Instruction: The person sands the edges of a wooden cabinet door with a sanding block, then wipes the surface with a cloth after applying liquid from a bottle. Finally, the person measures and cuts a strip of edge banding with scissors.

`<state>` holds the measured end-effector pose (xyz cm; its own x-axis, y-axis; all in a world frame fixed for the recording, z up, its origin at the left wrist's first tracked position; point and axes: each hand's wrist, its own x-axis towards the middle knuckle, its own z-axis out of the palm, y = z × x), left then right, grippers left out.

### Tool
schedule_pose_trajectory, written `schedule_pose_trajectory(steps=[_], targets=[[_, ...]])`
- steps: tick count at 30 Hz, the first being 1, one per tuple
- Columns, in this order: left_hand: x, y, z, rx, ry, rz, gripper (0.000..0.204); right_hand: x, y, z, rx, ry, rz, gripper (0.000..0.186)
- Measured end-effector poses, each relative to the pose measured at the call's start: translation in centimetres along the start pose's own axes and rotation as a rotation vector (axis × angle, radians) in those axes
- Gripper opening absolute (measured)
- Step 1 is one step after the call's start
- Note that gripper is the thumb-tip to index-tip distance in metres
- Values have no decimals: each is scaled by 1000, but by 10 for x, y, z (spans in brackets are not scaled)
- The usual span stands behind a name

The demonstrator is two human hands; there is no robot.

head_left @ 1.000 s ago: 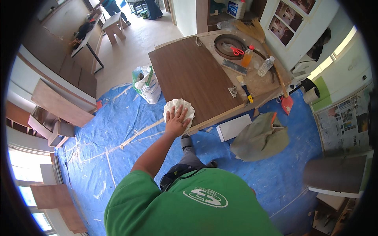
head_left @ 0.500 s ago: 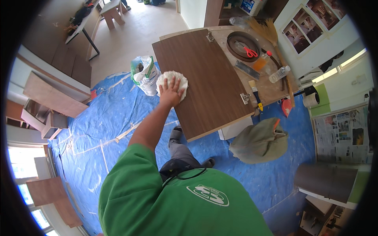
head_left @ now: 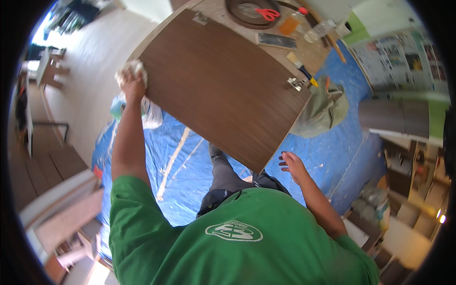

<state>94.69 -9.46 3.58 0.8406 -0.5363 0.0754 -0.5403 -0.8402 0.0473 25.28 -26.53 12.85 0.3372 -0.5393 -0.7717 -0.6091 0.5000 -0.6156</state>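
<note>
Left hand: grasps white cloth at brown panel's edge.
Right hand: free, fingers loosely bent.
Red-capped bottle: contains orange liquid.
Clear bottle: contents indistinct.

The room is softly bright. White light glows far past the left edge of the table, and tiny lights shine past its right edge. The left hand looks blurry. Lines bend near the black rim.
</note>
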Motion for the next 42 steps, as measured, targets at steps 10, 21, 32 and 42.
schedule_pose_trajectory(steps=[10, 21, 32, 42], targets=[[-45, -66, 10, -629, -66, -442, 47, 4, -11, 61, 293, 61, 106, 27], [-94, -7, -38, -1545, -723, -462, 48, 6, -3, 76, 382, 181, 35, 24], [-72, -16, -28, -1566, -608, -447, 36, -2, -6, 91, 281, 112, 43, 25], [-71, -15, -27, -1566, -722, -414, 34, 1, -6, 94, 216, 106, 92, 29]])
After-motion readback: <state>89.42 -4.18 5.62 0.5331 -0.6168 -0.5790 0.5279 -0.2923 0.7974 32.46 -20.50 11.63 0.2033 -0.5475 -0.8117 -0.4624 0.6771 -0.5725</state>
